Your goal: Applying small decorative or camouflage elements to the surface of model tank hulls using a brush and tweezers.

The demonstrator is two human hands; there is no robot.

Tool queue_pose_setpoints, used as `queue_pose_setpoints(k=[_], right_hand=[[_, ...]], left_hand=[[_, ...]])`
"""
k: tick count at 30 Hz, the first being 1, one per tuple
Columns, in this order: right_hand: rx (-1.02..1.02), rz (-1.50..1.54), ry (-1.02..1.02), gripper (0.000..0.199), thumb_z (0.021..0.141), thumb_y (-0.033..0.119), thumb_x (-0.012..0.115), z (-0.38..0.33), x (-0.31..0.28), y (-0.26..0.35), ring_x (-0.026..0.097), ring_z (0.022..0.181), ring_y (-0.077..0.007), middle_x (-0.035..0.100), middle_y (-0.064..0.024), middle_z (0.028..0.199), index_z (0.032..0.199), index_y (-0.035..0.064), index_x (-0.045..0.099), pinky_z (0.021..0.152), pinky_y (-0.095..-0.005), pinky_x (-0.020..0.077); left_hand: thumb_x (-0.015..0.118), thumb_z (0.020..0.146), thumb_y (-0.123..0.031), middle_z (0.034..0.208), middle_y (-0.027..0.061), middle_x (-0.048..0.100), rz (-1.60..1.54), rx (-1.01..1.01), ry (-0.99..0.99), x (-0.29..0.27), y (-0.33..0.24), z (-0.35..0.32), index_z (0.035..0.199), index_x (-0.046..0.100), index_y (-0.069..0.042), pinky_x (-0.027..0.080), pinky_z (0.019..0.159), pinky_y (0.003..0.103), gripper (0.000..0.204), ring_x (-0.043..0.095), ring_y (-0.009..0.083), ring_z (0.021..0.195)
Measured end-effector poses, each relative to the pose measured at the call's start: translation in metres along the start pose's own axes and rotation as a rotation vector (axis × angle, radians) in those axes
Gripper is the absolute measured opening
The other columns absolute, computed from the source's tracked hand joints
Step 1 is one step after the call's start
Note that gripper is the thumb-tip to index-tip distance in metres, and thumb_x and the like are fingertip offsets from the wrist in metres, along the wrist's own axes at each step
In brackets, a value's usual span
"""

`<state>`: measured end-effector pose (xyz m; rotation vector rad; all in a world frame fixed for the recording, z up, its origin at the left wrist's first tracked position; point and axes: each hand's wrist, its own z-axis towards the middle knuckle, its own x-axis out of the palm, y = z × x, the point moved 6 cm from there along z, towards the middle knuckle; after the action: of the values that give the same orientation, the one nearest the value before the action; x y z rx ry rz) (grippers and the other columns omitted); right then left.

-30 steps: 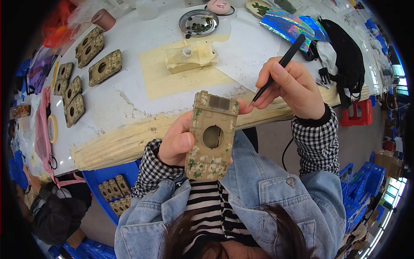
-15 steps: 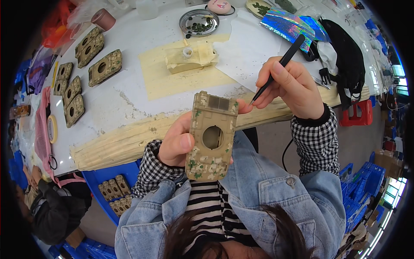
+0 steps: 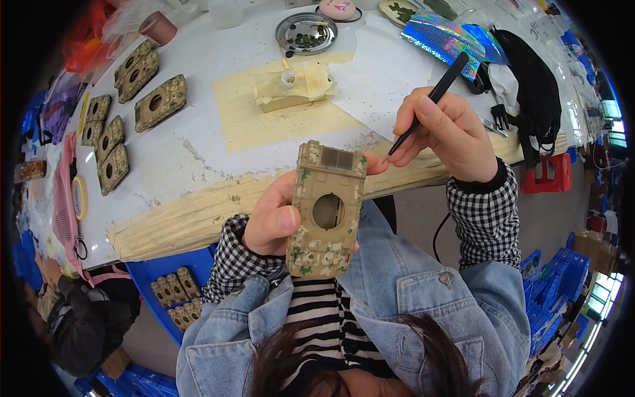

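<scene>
My left hand (image 3: 272, 215) grips a tan model tank hull (image 3: 314, 248) with pixel camouflage, a round hole in its top and a dark grille near its far end. The hull is held in front of my chest, its top side facing up. In my right hand (image 3: 446, 132) is a pair of black tweezers (image 3: 433, 99), tip pointing down and left. Their tip is close to a left fingertip beside the hull's far right corner; whether they pinch anything is too small to tell.
Several camouflaged hulls (image 3: 161, 104) lie on the white table's left side. A taped block with a small white cup (image 3: 288, 79) stands mid-table, behind it a round metal dish (image 3: 324, 25) of dark small parts. A blue crate (image 3: 149, 278) with more hulls is below left. Tape padding (image 3: 178, 221) covers the table edge.
The hull has shifted very slightly to the right in my left hand. My right hand and the tweezers stay practically where they were.
</scene>
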<state>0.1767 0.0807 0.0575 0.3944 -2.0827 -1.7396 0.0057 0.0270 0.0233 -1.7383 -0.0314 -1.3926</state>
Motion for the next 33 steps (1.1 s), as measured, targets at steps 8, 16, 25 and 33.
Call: queue_pose_setpoints(k=[8,16,25,33], right_hand=[[-0.058,-0.008,-0.023,0.042,0.098,0.031,0.039,0.001,-0.002,-0.001,0.067,0.071,-0.0179,0.064,-0.0136,0.076,0.088,-0.0049,0.057,0.065,-0.0254,0.0555],[-0.296,-0.035,-0.159,0.039,0.098,0.028,0.037,-0.008,0.002,0.016,0.066,0.076,-0.0191,0.061,-0.012,0.085,0.092,-0.0055,0.055,0.069,-0.0265,0.0553],[-0.717,-0.228,-0.225,0.034,0.097,0.021,0.041,-0.021,0.042,0.034,0.059,0.081,-0.0194,0.062,-0.014,0.087,0.089,-0.0048,0.06,0.075,-0.0297,0.0457],[-0.702,-0.181,-0.209,0.033,0.097,0.021,0.041,-0.014,0.065,0.033,0.059,0.083,-0.0195,0.064,-0.0148,0.091,0.091,-0.0052,0.061,0.076,-0.0296,0.0454]], left_hand=[[0.064,0.077,-0.047,0.14,0.0256,0.025,-0.022,0.031,0.015,-0.002,0.0,0.001,0.134,0.027,0.009,0.055,0.077,0.038,0.087,0.058,0.0221,0.098],[0.047,0.087,-0.051,0.141,0.0235,0.027,-0.208,0.147,0.103,-0.003,-0.001,0.006,0.14,0.015,0.002,0.05,0.086,0.04,0.082,0.055,0.0263,0.106],[0.024,0.096,-0.048,0.136,0.022,0.032,-0.589,0.229,0.022,-0.004,-0.004,0.004,0.144,0.001,-0.007,0.048,0.094,0.041,0.067,0.051,0.034,0.111],[0.023,0.096,-0.048,0.129,0.0203,0.041,-0.625,0.255,-0.01,-0.002,-0.007,-0.002,0.143,0.008,-0.005,0.048,0.095,0.041,0.065,0.051,0.035,0.112]])
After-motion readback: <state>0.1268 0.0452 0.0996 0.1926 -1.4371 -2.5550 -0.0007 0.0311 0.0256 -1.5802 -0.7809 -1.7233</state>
